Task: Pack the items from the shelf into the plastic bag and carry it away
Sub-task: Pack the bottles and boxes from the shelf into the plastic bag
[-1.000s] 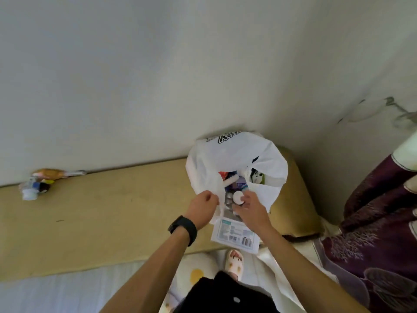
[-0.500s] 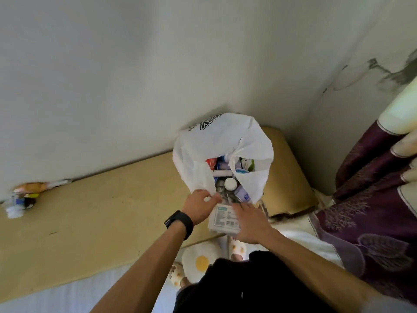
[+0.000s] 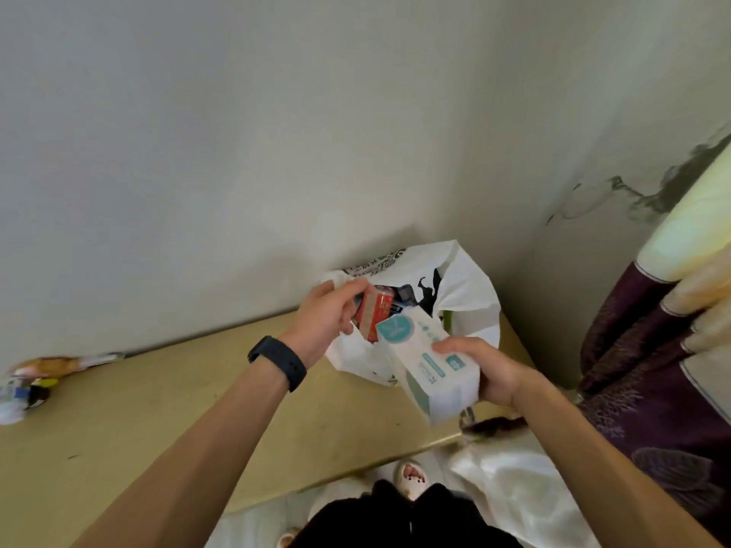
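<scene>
White plastic bag (image 3: pixel 468 298) with black print stood open at centre-right of the frame, on a tan wooden shelf (image 3: pixel 158 409) against the wall. The person's left hand (image 3: pixel 326 320), with a black wristband (image 3: pixel 277 362) at the wrist, was curled at the bag's mouth, fingers and thumb pinching a small red-orange carton (image 3: pixel 375 315). The right hand (image 3: pixel 488 371) gripped a white-and-teal rectangular box (image 3: pixel 429 363) by its lower end, tilted toward the bag, just in front of the carton. Small blurred bottles (image 3: pixel 27 385) lay at the left edge.
</scene>
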Demonstrator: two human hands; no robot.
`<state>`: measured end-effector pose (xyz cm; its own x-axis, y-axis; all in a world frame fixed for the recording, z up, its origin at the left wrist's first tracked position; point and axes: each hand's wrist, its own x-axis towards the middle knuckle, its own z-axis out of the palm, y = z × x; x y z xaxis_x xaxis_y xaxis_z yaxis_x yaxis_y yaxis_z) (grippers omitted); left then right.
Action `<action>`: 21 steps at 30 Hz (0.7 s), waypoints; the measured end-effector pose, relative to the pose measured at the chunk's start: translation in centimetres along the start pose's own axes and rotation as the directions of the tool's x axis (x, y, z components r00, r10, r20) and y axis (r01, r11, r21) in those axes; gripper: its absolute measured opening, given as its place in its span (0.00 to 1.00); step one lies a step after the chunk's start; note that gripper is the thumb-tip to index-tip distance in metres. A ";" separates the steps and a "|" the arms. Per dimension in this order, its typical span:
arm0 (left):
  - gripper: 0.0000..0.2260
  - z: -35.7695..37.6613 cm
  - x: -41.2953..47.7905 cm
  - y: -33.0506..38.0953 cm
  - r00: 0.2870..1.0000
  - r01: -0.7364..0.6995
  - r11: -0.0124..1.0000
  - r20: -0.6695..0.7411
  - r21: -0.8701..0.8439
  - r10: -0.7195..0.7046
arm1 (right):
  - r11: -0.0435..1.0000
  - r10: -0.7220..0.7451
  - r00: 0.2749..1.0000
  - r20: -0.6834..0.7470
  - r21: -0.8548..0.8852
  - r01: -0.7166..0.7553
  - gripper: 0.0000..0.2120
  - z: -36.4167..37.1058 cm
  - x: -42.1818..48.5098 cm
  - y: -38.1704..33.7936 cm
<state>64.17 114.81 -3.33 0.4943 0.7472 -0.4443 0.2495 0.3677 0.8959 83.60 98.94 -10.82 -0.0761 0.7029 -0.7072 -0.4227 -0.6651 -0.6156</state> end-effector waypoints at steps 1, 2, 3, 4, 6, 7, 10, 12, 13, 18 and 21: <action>0.16 -0.1 -0.1 0.7 1.000 -0.009 1.000 0.008 -0.005 0.009 | 0.999 0.039 0.999 0.001 0.016 -0.039 0.28 -0.2 0.2 -0.6; 0.15 -0.4 -0.2 1.3 1.000 -0.012 1.000 0.016 -0.011 0.013 | 0.998 0.067 0.998 -0.004 0.012 -0.066 0.30 -0.3 0.2 -1.3; 0.13 -0.7 -0.2 1.9 1.000 -0.012 1.000 0.023 -0.021 0.013 | 0.997 0.083 0.996 -0.013 0.008 -0.083 0.32 -0.6 0.3 -2.0; 0.13 -1.2 -0.3 2.5 0.999 -0.007 0.999 0.031 -0.037 0.008 | 0.996 0.089 0.996 -0.017 0.009 -0.089 0.32 -0.9 0.3 -2.5; 0.13 -2.2 -0.2 3.2 0.999 0.017 0.997 0.043 -0.070 -0.014 | 0.995 0.098 0.995 -0.026 0.030 -0.097 0.33 -1.1 0.2 -3.8; 0.14 -2.6 -0.2 3.4 0.998 0.032 0.997 0.052 -0.072 -0.029 | 0.995 0.091 0.996 -0.020 0.047 -0.090 0.34 -1.2 0.2 -4.4; 0.15 -3.1 -0.4 3.4 0.996 0.071 0.996 0.063 -0.048 -0.068 | 0.997 0.076 0.994 -0.083 -0.016 -0.077 0.30 -1.0 0.8 -6.5; 0.17 -2.9 -0.5 3.2 0.995 0.077 0.996 0.059 -0.052 -0.074 | 0.987 0.068 0.989 -0.134 -0.137 -0.086 0.26 0.5 1.5 -7.7; 0.17 -2.7 -0.4 3.0 0.996 0.077 0.996 0.058 -0.053 -0.074 | 0.982 0.042 0.988 -0.150 -0.175 -0.068 0.23 1.7 1.9 -8.3; 0.17 -2.7 -0.2 2.9 0.998 0.069 0.994 0.007 -0.086 -0.068 | 0.792 -0.524 0.753 -0.399 -0.552 0.259 0.13 5.5 4.5 -8.3; 0.14 -3.3 -0.1 2.4 0.996 0.069 0.974 -0.037 -0.214 -0.079 | 0.445 -0.788 0.507 -0.350 -0.893 0.076 0.21 3.6 3.3 -5.3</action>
<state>61.91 117.44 -1.10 0.4419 0.7357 -0.5133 0.0988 0.5288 0.8430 82.29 105.67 -8.65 0.6102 0.7922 0.0050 0.6123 -0.4676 -0.6375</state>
